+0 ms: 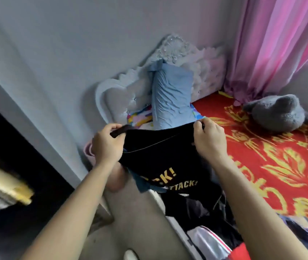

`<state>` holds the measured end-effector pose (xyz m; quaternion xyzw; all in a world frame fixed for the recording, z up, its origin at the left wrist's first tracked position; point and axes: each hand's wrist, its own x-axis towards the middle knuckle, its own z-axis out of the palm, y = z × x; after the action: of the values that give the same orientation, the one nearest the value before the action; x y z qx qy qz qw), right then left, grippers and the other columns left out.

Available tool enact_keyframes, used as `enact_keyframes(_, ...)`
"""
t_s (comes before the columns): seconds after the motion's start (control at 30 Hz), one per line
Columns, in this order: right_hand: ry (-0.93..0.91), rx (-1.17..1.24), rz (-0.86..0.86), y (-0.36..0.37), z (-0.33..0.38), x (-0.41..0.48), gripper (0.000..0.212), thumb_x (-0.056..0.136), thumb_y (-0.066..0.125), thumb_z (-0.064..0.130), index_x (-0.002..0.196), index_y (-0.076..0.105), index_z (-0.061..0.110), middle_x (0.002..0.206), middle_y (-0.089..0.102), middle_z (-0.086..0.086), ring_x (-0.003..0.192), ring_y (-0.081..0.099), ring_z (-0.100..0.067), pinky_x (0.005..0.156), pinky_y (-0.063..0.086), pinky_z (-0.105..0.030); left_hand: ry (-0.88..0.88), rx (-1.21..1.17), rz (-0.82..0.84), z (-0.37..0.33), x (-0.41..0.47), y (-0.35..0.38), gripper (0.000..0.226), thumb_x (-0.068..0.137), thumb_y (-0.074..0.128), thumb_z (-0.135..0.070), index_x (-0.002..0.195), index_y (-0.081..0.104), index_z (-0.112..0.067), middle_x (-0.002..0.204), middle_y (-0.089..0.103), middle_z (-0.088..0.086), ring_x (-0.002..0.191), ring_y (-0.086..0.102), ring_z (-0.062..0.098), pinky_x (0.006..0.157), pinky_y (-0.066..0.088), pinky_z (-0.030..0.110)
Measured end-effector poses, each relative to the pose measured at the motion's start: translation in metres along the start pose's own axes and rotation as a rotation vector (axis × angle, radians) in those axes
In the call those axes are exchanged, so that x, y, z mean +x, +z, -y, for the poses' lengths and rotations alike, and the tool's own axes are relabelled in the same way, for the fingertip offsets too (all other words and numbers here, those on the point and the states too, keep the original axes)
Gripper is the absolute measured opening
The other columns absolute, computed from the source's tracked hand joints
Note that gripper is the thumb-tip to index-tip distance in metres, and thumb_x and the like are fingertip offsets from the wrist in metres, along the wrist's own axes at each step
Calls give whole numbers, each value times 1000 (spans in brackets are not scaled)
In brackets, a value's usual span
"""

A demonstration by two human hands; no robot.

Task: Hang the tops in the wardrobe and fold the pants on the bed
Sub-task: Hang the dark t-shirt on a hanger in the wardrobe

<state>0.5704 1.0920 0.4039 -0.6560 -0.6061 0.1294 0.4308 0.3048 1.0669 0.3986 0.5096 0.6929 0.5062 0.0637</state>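
I hold up a black top (160,156) with yellow lettering over the near edge of the bed (273,166). My left hand (107,143) grips its upper left edge and my right hand (208,139) pinches its upper right edge, so the cloth stretches between them. Its lower part hangs down onto a pile of dark clothes (202,205). A white and red garment (211,243) lies at the pile's near end. The open wardrobe (3,166) is dark at the left, with a blurred yellow thing inside.
A blue pillow (170,94) leans on the white headboard (123,87). A grey plush toy (277,111) sits on the red and gold bedspread by the pink curtain (273,44). Grey floor (136,218) runs between wardrobe and bed.
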Motion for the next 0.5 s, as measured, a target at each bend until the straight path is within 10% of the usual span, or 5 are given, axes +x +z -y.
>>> enact_keyframes(0.2, -206, 11, 390, 67, 101, -56, 31, 89, 46, 16, 98, 74, 22, 109, 72, -10, 105, 59, -35, 89, 42, -34, -72, 38, -195, 49, 3, -145, 9, 84, 74, -30, 88, 66, -29, 79, 66, -16, 75, 63, 6, 65, 48, 23)
enact_keyframes(0.33, -302, -13, 489, 119, 179, -110, 39, 70, 51, 53, 64, 56, 15, 67, 58, -6, 79, 55, -34, 70, 42, -36, -103, 85, -299, 93, 8, -241, 16, 82, 77, -32, 92, 66, -27, 75, 62, -13, 68, 59, 2, 54, 38, 16)
enact_keyframes(0.5, -431, -104, 423, 202, 285, -182, 62, 84, 49, 77, 61, 48, 19, 63, 53, 5, 74, 57, -29, 59, 37, -34, -138, 130, -333, 176, 11, -371, 22, 78, 81, -32, 95, 73, -19, 77, 66, -12, 73, 61, 8, 62, 44, 22)
